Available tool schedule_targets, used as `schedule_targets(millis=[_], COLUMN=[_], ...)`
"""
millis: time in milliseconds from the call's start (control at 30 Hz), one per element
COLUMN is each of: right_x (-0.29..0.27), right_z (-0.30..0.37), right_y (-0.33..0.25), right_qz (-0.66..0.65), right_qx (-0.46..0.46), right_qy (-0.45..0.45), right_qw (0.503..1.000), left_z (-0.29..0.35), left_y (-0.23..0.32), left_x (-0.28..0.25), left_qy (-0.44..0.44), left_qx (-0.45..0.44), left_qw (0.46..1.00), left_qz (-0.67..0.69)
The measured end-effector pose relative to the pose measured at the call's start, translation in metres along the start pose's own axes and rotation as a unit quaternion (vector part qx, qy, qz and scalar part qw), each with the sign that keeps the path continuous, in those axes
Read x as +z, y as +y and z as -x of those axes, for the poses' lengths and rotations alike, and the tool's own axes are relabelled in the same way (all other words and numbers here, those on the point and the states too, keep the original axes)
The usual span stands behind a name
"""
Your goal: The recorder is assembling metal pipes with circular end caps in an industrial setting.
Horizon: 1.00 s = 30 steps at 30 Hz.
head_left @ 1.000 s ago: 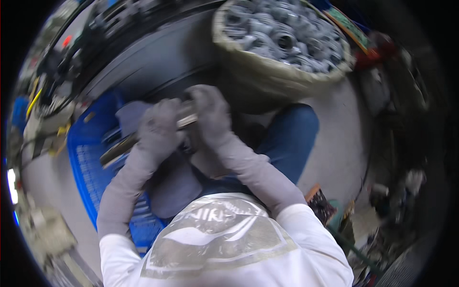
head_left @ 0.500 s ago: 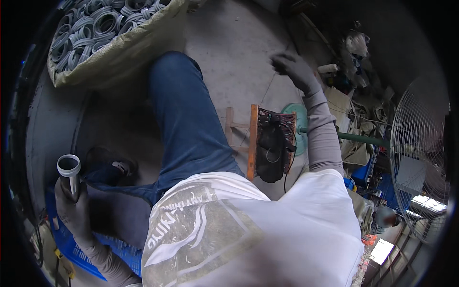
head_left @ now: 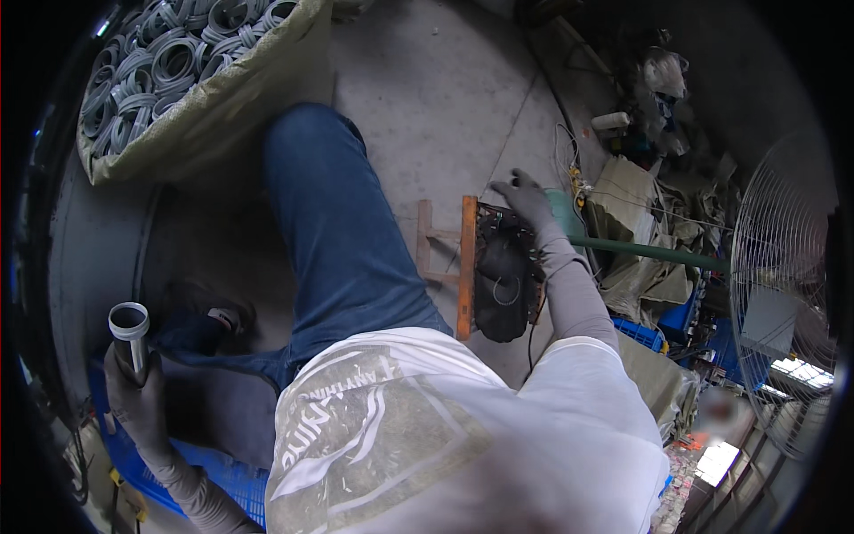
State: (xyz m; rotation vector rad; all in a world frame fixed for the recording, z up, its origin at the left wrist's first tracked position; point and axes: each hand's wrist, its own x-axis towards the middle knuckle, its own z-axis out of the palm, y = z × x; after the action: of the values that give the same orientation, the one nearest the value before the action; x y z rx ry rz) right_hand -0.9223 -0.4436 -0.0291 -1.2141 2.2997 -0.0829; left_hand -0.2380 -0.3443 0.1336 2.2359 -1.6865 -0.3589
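Observation:
My left hand (head_left: pixel 135 396), in a grey glove, is wrapped round a grey plastic pipe fitting (head_left: pixel 130 322). The fitting stands upright, its wide round mouth facing up. Over on the right, my gloved right hand (head_left: pixel 525 198) is in the air with fingers apart and nothing in them. It is nearest to the top end of a small wooden stool (head_left: pixel 467 267), on which a black bag (head_left: pixel 503 285) lies. Part of the stool's far side is hidden behind my right forearm and the bag.
A big woven sack (head_left: pixel 240 98) full of grey rings (head_left: pixel 173 62) stands at the upper left. Below my left arm is a blue plastic crate (head_left: pixel 231 485). To the right are a caged fan (head_left: pixel 783 303) on a green pole (head_left: pixel 658 254), crumpled sacks (head_left: pixel 623 191) and cables.
My right hand has come down and a little left, closer to the stool. The left hand keeps its hold on the pipe fitting, almost in place. The view has shifted slightly.

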Motion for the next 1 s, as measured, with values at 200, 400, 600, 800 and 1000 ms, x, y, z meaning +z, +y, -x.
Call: schedule_targets(millis=[200,400,600,800,1000], right_x=[0.005,0.038,0.115,0.005,-0.052], right_z=[-0.032,-0.034,0.027,-0.043,-0.028], right_y=[-0.024,-0.062,-0.063,-0.035,-0.003], right_qz=[0.067,0.304,0.531,-0.031,0.005], right_qx=[-0.175,-0.359,-0.403,-0.15,-0.097], right_qy=[-0.064,-0.25,-0.459,-0.078,-0.07], right_qw=[0.98,0.846,0.588,0.985,0.993], left_z=[-0.003,-0.003,-0.008,-0.007,-0.008], left_y=[0.007,0.011,0.005,-0.004,-0.002], left_x=[0.0,0.004,0.006,0.005,0.007], left_qy=[-0.005,0.003,-0.038,-0.043,-0.048], left_qx=[0.018,0.041,0.034,0.035,0.029], left_qw=[0.999,0.999,0.998,0.998,0.998], left_qz=[0.027,-0.017,-0.033,-0.014,-0.019])
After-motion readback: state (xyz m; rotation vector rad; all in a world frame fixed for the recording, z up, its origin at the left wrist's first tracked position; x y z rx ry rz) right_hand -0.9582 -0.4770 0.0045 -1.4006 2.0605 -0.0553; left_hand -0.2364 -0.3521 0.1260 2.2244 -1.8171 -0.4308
